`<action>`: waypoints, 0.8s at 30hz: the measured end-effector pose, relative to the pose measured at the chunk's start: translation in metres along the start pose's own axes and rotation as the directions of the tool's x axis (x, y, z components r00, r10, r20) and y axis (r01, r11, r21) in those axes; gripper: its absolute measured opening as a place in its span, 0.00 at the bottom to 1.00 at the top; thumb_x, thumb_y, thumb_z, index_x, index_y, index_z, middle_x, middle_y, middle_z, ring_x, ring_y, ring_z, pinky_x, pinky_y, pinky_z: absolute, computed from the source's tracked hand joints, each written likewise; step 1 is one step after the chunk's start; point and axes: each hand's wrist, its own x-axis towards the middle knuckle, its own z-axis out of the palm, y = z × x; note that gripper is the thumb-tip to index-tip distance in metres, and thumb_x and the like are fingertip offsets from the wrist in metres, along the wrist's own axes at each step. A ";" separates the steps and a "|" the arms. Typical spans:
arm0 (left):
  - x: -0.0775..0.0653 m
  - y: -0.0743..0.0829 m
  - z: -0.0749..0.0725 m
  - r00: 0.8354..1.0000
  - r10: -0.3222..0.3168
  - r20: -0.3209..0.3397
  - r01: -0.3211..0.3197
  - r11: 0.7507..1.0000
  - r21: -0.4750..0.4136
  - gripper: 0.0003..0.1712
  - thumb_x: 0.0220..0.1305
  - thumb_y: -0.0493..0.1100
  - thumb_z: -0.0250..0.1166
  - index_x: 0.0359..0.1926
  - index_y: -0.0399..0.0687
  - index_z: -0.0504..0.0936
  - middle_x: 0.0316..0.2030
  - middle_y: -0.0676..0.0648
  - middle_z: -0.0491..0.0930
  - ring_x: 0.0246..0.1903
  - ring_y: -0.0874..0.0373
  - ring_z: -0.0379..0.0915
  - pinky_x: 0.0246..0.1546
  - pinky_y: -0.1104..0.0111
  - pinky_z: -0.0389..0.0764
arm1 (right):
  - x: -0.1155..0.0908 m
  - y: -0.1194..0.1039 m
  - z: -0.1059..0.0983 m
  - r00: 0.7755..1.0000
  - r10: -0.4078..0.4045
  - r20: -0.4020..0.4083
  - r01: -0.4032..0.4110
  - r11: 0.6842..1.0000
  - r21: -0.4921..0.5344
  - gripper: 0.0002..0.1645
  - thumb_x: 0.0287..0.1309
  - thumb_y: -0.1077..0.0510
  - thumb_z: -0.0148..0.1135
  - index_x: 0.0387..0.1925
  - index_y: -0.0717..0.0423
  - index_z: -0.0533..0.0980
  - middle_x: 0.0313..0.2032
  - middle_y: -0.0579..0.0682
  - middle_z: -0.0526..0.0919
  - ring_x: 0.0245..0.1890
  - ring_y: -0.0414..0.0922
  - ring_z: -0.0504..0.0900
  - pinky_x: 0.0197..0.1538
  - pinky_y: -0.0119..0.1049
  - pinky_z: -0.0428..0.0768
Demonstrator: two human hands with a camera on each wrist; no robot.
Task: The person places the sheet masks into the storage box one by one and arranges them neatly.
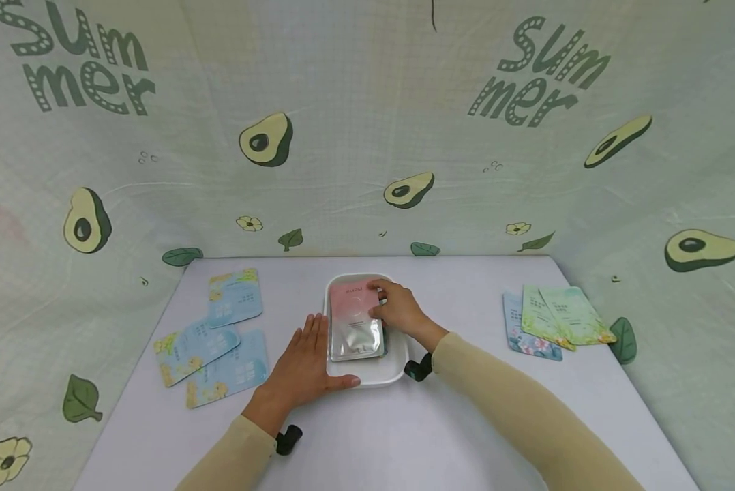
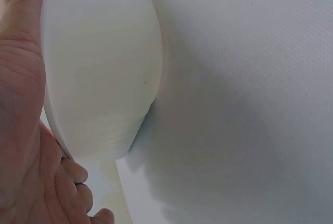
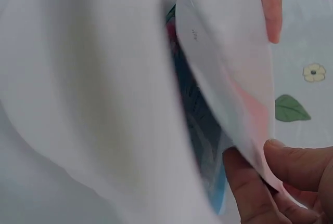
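Note:
A white tray (image 1: 373,375) lies in the middle of the table with a pink-and-silver sheet mask packet (image 1: 356,327) in it. My right hand (image 1: 401,310) pinches that packet by its right edge. In the right wrist view, the thumb is on one face of the pink packet (image 3: 250,125) and a finger on the other, its edge lifted. Under it shows a dark blue packet (image 3: 200,125). My left hand (image 1: 300,368) rests against the tray's left near corner, fingers straight, thumb along the near rim. The left wrist view shows this hand (image 2: 23,120) touching the tray's outer wall (image 2: 104,68).
Left of the tray lie several light blue packets, one at the back (image 1: 235,298) and others overlapping nearer (image 1: 229,368). On the right, green packets (image 1: 573,315) overlap a blue floral packet (image 1: 530,334). A patterned cloth (image 1: 343,82) hangs behind the table.

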 end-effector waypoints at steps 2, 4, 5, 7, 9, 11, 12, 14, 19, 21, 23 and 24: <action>0.000 0.000 0.000 1.000 0.004 0.005 -0.004 1.000 0.003 0.80 0.54 0.86 0.63 0.83 0.30 0.43 0.84 0.32 0.44 0.84 0.37 0.36 0.81 0.44 0.52 | -0.002 -0.001 -0.001 0.999 -0.015 -0.028 0.013 0.998 -0.062 0.34 0.63 0.63 0.73 0.70 0.55 0.75 0.54 0.60 0.88 0.45 0.52 0.90 0.47 0.45 0.89; 0.000 0.000 0.000 1.000 0.012 0.003 -0.012 1.000 0.003 0.80 0.55 0.86 0.63 0.83 0.30 0.44 0.83 0.32 0.44 0.84 0.37 0.37 0.81 0.44 0.53 | -0.005 -0.001 -0.004 0.997 -0.039 -0.064 0.032 0.993 -0.116 0.32 0.66 0.62 0.70 0.70 0.57 0.75 0.56 0.61 0.88 0.51 0.53 0.90 0.51 0.48 0.88; 0.000 0.000 0.000 1.000 0.015 0.002 -0.015 1.000 0.004 0.80 0.55 0.85 0.63 0.83 0.29 0.44 0.83 0.32 0.44 0.84 0.37 0.37 0.81 0.44 0.53 | -0.007 -0.001 -0.005 0.995 -0.055 -0.083 0.043 0.989 -0.142 0.31 0.67 0.61 0.68 0.70 0.58 0.75 0.56 0.61 0.88 0.52 0.53 0.90 0.52 0.48 0.88; -0.001 0.000 0.000 1.000 0.017 0.003 -0.017 1.000 0.011 0.80 0.55 0.86 0.62 0.83 0.29 0.44 0.83 0.32 0.44 0.84 0.37 0.37 0.81 0.44 0.54 | -0.012 0.000 -0.009 0.989 -0.088 -0.120 0.065 0.981 -0.180 0.29 0.70 0.59 0.65 0.70 0.58 0.76 0.57 0.61 0.88 0.53 0.54 0.90 0.53 0.49 0.88; -0.001 0.000 0.000 1.000 0.019 -0.005 -0.019 1.000 0.011 0.80 0.55 0.86 0.62 0.83 0.29 0.45 0.83 0.32 0.45 0.84 0.37 0.38 0.81 0.44 0.54 | -0.017 0.004 -0.015 0.981 -0.124 -0.152 0.094 0.977 -0.190 0.27 0.72 0.57 0.64 0.69 0.59 0.76 0.56 0.62 0.87 0.53 0.55 0.90 0.53 0.51 0.88; -0.001 0.000 0.000 1.000 0.017 -0.007 -0.017 1.000 0.006 0.80 0.55 0.86 0.63 0.83 0.29 0.45 0.83 0.32 0.45 0.84 0.37 0.38 0.81 0.44 0.54 | -0.022 0.010 -0.022 0.972 -0.153 -0.180 0.114 0.972 -0.206 0.27 0.74 0.55 0.63 0.69 0.59 0.76 0.57 0.62 0.87 0.56 0.56 0.88 0.58 0.53 0.86; -0.001 0.000 0.001 1.000 0.016 -0.008 -0.016 1.000 0.001 0.80 0.55 0.86 0.63 0.83 0.30 0.44 0.83 0.32 0.45 0.84 0.37 0.38 0.81 0.44 0.54 | -0.025 0.015 -0.027 0.968 -0.162 -0.190 0.120 0.969 -0.215 0.27 0.74 0.53 0.62 0.69 0.59 0.76 0.59 0.62 0.86 0.59 0.57 0.86 0.61 0.54 0.84; -0.002 0.000 0.001 1.000 0.012 -0.005 -0.013 1.000 -0.014 0.80 0.55 0.85 0.63 0.83 0.30 0.44 0.84 0.32 0.44 0.84 0.37 0.37 0.81 0.44 0.53 | -0.032 0.027 -0.035 0.965 -0.169 -0.202 0.120 0.965 -0.234 0.28 0.76 0.51 0.62 0.70 0.60 0.75 0.63 0.61 0.84 0.64 0.59 0.82 0.66 0.56 0.80; -0.003 -0.001 0.002 1.000 0.005 0.004 -0.005 1.000 -0.023 0.80 0.55 0.86 0.62 0.83 0.31 0.42 0.84 0.33 0.42 0.84 0.38 0.35 0.82 0.45 0.51 | -0.046 0.067 -0.059 0.969 -0.133 -0.210 0.055 0.939 -0.340 0.32 0.78 0.47 0.59 0.72 0.62 0.72 0.70 0.63 0.77 0.72 0.62 0.74 0.73 0.59 0.72; -0.002 -0.001 0.003 1.000 0.010 0.001 -0.010 1.000 -0.022 0.80 0.55 0.86 0.62 0.83 0.31 0.42 0.84 0.33 0.42 0.84 0.38 0.35 0.82 0.45 0.51 | -0.053 0.086 -0.072 0.970 -0.115 -0.213 0.024 0.921 -0.389 0.34 0.79 0.47 0.57 0.74 0.64 0.69 0.71 0.66 0.74 0.74 0.64 0.70 0.75 0.61 0.69; -0.002 -0.002 0.004 1.000 0.016 -0.005 -0.016 1.000 -0.022 0.81 0.55 0.87 0.61 0.83 0.31 0.42 0.84 0.33 0.43 0.84 0.38 0.35 0.82 0.45 0.52 | -0.061 0.108 -0.086 0.970 -0.100 -0.223 -0.007 0.900 -0.436 0.36 0.79 0.47 0.57 0.74 0.67 0.66 0.73 0.69 0.70 0.75 0.66 0.67 0.77 0.62 0.65; -0.001 -0.002 0.005 1.000 0.019 -0.007 -0.020 1.000 -0.023 0.81 0.54 0.87 0.60 0.83 0.31 0.42 0.84 0.33 0.43 0.84 0.38 0.35 0.82 0.45 0.52 | -0.066 0.118 -0.094 0.970 -0.091 -0.227 -0.025 0.886 -0.462 0.37 0.80 0.47 0.57 0.75 0.69 0.64 0.73 0.71 0.68 0.76 0.67 0.64 0.78 0.63 0.62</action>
